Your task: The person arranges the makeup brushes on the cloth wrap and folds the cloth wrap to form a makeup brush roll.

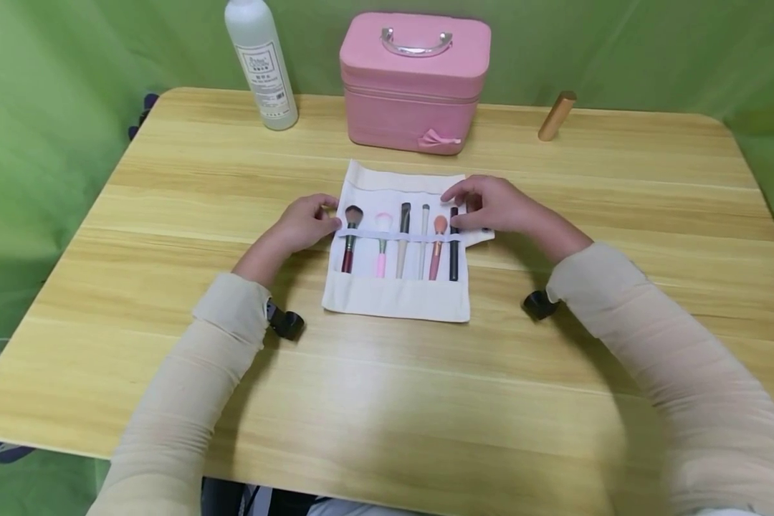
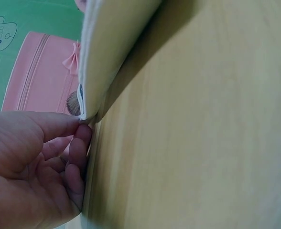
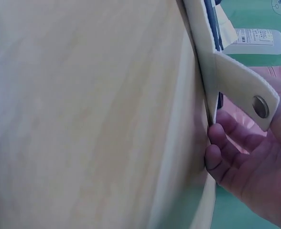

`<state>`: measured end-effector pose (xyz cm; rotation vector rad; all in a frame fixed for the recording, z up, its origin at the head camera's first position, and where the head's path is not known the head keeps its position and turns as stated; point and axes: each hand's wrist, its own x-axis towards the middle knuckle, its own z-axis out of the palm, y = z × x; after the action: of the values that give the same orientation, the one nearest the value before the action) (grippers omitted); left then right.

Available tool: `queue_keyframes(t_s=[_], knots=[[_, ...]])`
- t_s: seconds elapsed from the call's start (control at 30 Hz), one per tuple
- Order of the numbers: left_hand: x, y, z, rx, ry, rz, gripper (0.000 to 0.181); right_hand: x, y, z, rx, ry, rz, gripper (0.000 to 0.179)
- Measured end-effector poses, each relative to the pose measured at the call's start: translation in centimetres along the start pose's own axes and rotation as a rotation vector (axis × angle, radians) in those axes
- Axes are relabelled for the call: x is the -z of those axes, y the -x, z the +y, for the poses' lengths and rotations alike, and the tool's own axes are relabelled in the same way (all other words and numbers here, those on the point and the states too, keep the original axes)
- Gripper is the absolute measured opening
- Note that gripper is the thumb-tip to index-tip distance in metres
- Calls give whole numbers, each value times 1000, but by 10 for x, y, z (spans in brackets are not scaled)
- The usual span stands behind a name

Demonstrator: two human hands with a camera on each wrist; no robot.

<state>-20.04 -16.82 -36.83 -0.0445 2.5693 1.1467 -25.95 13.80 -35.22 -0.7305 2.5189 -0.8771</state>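
A white cloth brush roll (image 1: 396, 301) lies unrolled at mid-table, with several makeup brushes tucked under its band. At its left edge, my left hand (image 1: 306, 222) pinches the cloth between thumb and forefinger; the left wrist view shows this hand (image 2: 30, 167) at the lifted edge. My right hand (image 1: 493, 204) reaches over the right edge with loosely bent fingers, thumb and forefinger apart. Its thumb lies by a black-handled brush (image 1: 454, 261). In the right wrist view, the fingertips touch the edge below a snap strap (image 3: 245, 88); the strap hides the thumb.
Behind the roll stands a pink vanity case (image 1: 413, 93) with a silver handle and bow. A white bottle (image 1: 264, 72) stands to its left, a small gold tube (image 1: 557, 116) to its right. Green cloth hangs behind the wooden table (image 1: 361, 401).
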Motion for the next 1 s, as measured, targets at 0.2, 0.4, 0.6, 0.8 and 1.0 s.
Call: queue_keyframes(t_s=[0.2,0.4,0.6,0.8,1.0], knots=[[0,1,1,-5,9,1,36,1,2,0,23,-11,-52,39],[0,1,2,-10,1,7,36,1,6,2,49,-3,-21,34],[0,2,5,-11,-11,-2,39,3,28,-14,24,114,210,29],[2,5,10,17,3,-35,52,-9,71,-41,94,217,292,25],[8,4,18,-90,-323,133,52,-47,106,-61,315,416,62,30]])
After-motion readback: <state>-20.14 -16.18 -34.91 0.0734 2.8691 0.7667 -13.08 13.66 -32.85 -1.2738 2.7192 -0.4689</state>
